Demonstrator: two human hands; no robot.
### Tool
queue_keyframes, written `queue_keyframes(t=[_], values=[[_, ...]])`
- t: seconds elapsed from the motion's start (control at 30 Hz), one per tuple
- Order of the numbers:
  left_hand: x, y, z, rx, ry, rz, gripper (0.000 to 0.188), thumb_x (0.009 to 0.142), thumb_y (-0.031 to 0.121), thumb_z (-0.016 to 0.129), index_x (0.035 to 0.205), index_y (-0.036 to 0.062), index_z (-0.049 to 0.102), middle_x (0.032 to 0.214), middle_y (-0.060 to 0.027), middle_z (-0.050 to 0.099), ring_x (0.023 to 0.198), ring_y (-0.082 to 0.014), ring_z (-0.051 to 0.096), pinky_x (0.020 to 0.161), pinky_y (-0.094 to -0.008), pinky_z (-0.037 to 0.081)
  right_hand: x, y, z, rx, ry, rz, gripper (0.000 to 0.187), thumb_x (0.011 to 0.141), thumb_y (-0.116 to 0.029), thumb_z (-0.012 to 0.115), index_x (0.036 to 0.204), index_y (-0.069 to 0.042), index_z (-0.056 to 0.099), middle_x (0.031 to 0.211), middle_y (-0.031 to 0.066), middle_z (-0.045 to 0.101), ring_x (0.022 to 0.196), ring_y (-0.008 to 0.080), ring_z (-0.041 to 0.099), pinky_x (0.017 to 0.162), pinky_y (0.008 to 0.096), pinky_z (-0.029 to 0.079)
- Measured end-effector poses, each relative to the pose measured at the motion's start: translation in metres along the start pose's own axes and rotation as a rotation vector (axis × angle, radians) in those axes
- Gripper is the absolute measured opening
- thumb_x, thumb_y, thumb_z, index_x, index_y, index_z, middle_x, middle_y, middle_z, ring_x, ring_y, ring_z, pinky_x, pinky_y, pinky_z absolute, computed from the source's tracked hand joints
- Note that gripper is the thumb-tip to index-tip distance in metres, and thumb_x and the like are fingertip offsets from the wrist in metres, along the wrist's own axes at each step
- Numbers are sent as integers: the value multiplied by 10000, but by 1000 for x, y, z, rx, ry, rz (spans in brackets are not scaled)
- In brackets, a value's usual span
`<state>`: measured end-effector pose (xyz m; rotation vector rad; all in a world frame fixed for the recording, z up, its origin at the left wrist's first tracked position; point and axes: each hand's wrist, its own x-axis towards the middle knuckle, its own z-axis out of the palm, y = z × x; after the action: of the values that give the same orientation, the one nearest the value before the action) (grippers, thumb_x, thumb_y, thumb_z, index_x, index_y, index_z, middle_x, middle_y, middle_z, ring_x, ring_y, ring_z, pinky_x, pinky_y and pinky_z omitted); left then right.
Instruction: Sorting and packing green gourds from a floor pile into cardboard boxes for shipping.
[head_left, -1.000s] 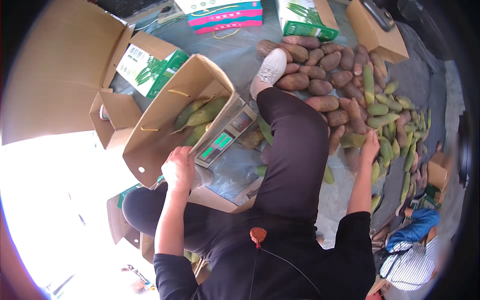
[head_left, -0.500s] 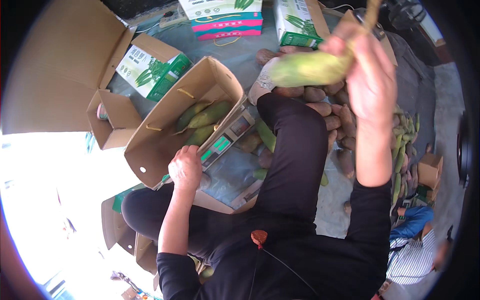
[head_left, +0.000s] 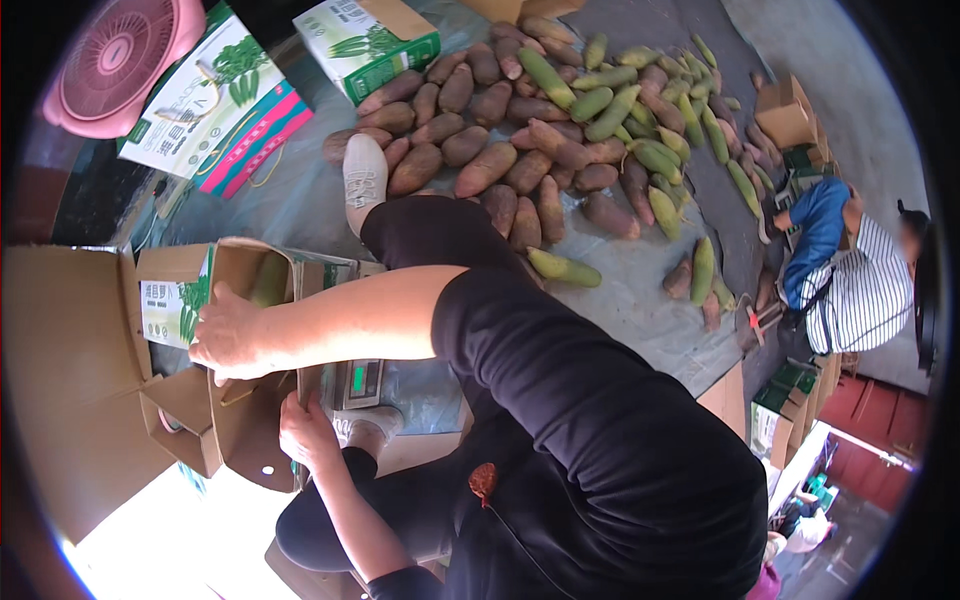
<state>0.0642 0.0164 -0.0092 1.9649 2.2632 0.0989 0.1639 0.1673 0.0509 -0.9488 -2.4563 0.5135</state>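
Note:
A long open cardboard box (head_left: 250, 445) stands at the left, with a green radish (head_left: 269, 279) showing inside its far end. My left hand (head_left: 308, 430) is closed on the near rim of the box. My right arm reaches across to the left, and my right hand (head_left: 232, 335) bends its fingers over the box's far rim. No radish shows in the right hand; its palm side is hidden. Beside the box, partly under my right arm, lies a weighing scale (head_left: 364, 382) with a lit green display.
Reddish-brown radishes (head_left: 487, 169) and green radishes (head_left: 612, 112) lie heaped on the sheeted floor. Printed cartons (head_left: 368, 40), a small open box (head_left: 182, 420) and a pink fan (head_left: 122, 65) stand around. Another person (head_left: 850, 270) in stripes sits far right.
My right hand has swung from the upper right over to the box, and the green radish it held is gone from it. The view has turned; my left hand stays at the box rim.

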Motion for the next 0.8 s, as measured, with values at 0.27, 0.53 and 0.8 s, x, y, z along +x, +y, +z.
queue_keyframes(t=[0.27,0.53,0.8], values=[[6,-17,0,1,58,41,186,768,235,632,845,67,612,798,-127,623,706,-331,603,598,-421,466,-88,93,-125,322,207,235,303,803,-306,601,1046,-129,635,915,78,665,842,242,637,721,356,493],[12,-26,11,-12,86,38,237,773,238,643,847,16,609,789,-164,622,697,-352,601,614,-415,466,-327,224,-92,4,294,947,227,781,-296,599,880,-99,647,849,97,651,829,285,613,712,393,481],[14,-14,-5,-64,43,33,215,755,211,662,855,25,622,761,-158,624,686,-331,605,613,-396,470,-467,209,57,-138,-130,1218,356,692,-171,665,1031,-88,597,1042,130,597,989,323,560,825,423,460]])
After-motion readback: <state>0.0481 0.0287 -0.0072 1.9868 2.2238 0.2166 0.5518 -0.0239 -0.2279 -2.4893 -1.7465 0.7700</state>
